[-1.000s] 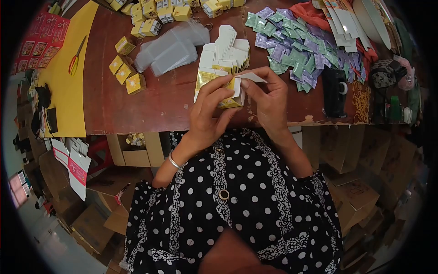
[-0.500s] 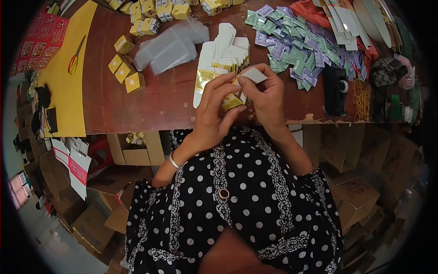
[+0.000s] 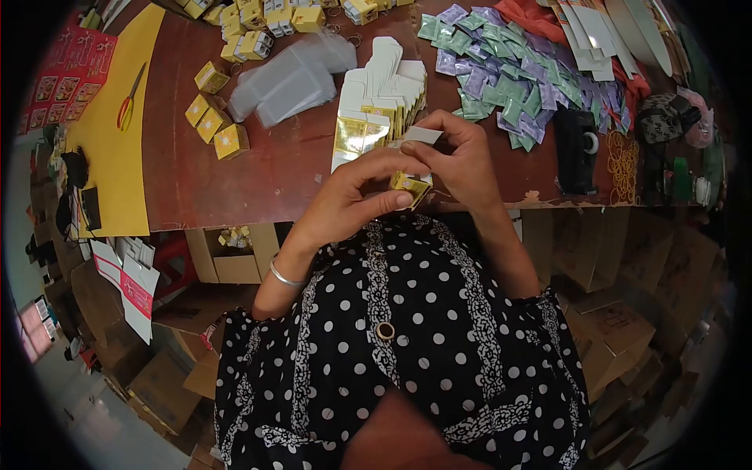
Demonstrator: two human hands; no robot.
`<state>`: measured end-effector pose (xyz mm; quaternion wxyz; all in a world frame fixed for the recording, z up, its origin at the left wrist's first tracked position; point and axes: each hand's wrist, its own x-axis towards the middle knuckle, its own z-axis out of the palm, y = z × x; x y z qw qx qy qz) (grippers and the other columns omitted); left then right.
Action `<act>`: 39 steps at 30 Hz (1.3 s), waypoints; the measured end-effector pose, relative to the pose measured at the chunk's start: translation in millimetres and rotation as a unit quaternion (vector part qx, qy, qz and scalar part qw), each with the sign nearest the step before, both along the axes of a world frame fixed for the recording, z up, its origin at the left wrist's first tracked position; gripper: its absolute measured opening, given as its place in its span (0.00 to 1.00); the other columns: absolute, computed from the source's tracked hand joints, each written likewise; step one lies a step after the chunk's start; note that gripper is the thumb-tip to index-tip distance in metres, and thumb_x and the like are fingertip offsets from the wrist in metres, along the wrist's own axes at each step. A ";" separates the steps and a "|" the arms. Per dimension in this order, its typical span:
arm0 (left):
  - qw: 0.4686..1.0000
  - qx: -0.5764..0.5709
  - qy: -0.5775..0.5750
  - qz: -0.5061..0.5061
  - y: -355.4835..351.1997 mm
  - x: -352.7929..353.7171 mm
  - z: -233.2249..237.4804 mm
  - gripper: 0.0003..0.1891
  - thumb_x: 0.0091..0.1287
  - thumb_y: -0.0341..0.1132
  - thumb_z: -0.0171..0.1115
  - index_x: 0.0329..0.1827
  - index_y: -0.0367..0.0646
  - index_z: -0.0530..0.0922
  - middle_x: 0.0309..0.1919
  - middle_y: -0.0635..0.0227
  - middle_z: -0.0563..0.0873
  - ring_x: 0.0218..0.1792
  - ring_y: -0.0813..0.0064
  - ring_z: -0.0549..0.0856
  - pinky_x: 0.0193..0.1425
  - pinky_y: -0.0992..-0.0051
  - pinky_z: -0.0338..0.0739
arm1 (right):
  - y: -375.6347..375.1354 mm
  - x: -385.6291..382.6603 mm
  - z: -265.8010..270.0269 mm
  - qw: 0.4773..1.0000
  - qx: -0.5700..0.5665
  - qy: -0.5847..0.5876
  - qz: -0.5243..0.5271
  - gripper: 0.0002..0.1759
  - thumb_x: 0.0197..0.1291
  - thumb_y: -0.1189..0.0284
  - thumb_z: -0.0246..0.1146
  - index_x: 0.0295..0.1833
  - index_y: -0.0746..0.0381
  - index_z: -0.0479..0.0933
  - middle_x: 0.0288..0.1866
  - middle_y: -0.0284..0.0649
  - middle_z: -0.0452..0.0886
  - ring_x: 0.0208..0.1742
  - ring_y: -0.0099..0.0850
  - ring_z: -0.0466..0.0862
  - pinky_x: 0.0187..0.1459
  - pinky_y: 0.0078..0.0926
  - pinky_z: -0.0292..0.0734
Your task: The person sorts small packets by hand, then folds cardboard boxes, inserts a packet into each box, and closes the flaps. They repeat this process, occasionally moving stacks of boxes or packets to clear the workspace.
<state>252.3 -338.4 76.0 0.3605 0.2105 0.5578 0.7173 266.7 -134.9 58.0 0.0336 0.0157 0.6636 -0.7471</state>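
Note:
Between my hands, over the table's front edge, is a small gold and white carton (image 3: 410,186), partly folded into a box. My left hand (image 3: 356,192) grips it from the left, thumb on the near side and fingers curled over the top. A white flap (image 3: 424,135) of it stands up at my right hand (image 3: 464,160), whose thumb and index finger pinch it. Just beyond lies a stack of flat white and gold cartons (image 3: 376,94). Folded gold boxes (image 3: 211,125) stand to the left of the stack. My fingers hide part of the carton.
Clear plastic sleeves (image 3: 294,86) lie left of the stack. Green and purple sachets (image 3: 509,74) are heaped at right, near a black tape dispenser (image 3: 576,153) and rubber bands (image 3: 623,168). Scissors (image 3: 131,98) rest on yellow sheet (image 3: 110,172). More boxes with key rings (image 3: 274,19) sit at the back.
My left hand has moved lower and turned flatter over the carton. The carton has tilted and sits slightly nearer to me, while my right hand has shifted slightly right.

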 end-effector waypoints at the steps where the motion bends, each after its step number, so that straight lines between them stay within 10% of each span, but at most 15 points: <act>1: 1.000 -0.004 0.010 0.003 0.7 0.9 0.4 0.14 0.73 0.26 0.66 0.60 0.38 0.82 0.58 0.69 0.79 0.57 0.79 0.81 0.62 0.75 0.78 | 0.6 0.0 1.9 1.000 0.000 0.000 -0.001 0.05 0.64 0.82 0.70 0.42 0.66 0.80 0.38 0.31 0.86 0.38 0.15 0.84 0.40 0.14 0.80; 21: 0.989 0.049 0.028 0.139 8.4 17.3 -11.8 0.20 0.71 0.22 0.66 0.65 0.39 0.74 0.62 0.63 0.79 0.58 0.75 0.83 0.58 0.76 0.80 | 13.6 4.2 7.9 0.968 0.114 0.213 0.065 0.32 0.75 0.48 0.56 0.55 0.68 0.86 0.55 0.46 0.84 0.61 0.37 0.78 0.66 0.37 0.68; 39: 0.983 0.012 0.056 0.172 14.3 11.5 -6.0 0.23 0.71 0.22 0.66 0.65 0.38 0.66 0.65 0.58 0.77 0.69 0.69 0.78 0.70 0.70 0.74 | 12.6 7.4 20.4 0.966 0.180 0.184 0.036 0.16 0.59 0.79 0.71 0.53 0.66 0.87 0.55 0.43 0.89 0.62 0.36 0.83 0.66 0.34 0.75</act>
